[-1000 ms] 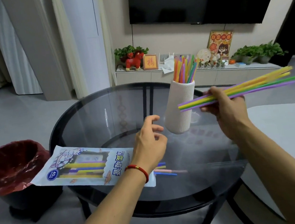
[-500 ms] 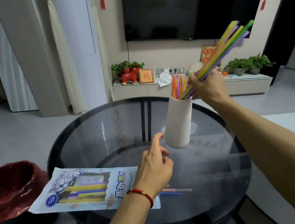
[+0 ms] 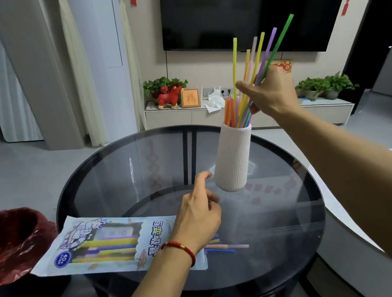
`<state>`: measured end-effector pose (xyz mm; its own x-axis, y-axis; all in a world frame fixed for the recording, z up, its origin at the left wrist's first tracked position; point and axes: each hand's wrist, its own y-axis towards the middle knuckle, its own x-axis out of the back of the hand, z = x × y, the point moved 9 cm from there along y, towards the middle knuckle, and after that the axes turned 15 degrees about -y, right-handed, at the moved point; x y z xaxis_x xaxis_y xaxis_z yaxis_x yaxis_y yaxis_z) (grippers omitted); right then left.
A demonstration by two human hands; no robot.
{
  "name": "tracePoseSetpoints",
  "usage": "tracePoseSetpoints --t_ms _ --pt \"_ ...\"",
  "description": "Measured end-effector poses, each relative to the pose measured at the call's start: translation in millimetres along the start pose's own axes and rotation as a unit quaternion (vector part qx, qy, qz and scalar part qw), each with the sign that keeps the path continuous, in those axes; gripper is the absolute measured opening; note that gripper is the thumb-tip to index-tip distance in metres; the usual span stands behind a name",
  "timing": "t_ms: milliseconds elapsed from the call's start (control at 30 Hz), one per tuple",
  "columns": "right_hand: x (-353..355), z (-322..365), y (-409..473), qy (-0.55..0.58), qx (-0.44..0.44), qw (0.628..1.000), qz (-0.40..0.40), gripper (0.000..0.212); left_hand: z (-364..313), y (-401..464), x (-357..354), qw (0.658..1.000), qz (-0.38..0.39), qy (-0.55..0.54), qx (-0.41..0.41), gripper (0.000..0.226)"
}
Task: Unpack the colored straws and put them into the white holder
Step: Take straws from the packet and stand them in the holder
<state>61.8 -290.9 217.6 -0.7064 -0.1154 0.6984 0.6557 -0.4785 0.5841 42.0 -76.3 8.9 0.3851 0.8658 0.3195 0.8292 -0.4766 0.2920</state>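
Note:
A white ribbed holder stands on the round glass table, with several colored straws standing in it. My right hand is above its mouth, closed on a fanned bunch of colored straws whose lower ends reach down into the holder. My left hand hovers over the table in front of the holder, fingers loosely curled and apart, holding nothing. The pale blue straw package lies flat at the table's front left. A few loose straws stick out of its right end.
A bin lined with a red bag stands on the floor left of the table. A white surface borders the table on the right. A TV cabinet with plants and ornaments runs along the far wall.
My right hand has swung the bunch from level to nearly upright and lowered its ends into the holder. The straws have fanned apart. My left hand has stayed in place.

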Motion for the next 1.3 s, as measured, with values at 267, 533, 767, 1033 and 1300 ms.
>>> tracePoseSetpoints --t_ms 267,533,767,1033,1300 --pt "-7 2 4 -0.009 -0.003 1.0 0.025 0.052 -1 2 1 1.0 -0.008 0.0 -0.008 0.064" --pt "-25 5 8 0.022 0.009 0.997 0.076 0.039 4 4 1 1.0 -0.011 0.005 -0.005 0.065" --pt "15 22 11 -0.007 0.082 0.989 -0.124 0.099 6 5 6 1.0 -0.024 0.017 -0.008 0.064" --pt "-44 18 2 -0.103 0.155 0.983 0.013 0.049 3 7 9 0.999 -0.026 0.019 -0.01 0.063" --pt "-46 17 -8 -0.058 0.224 0.972 -0.042 0.075 5 6 12 0.999 -0.033 0.029 -0.007 0.062"
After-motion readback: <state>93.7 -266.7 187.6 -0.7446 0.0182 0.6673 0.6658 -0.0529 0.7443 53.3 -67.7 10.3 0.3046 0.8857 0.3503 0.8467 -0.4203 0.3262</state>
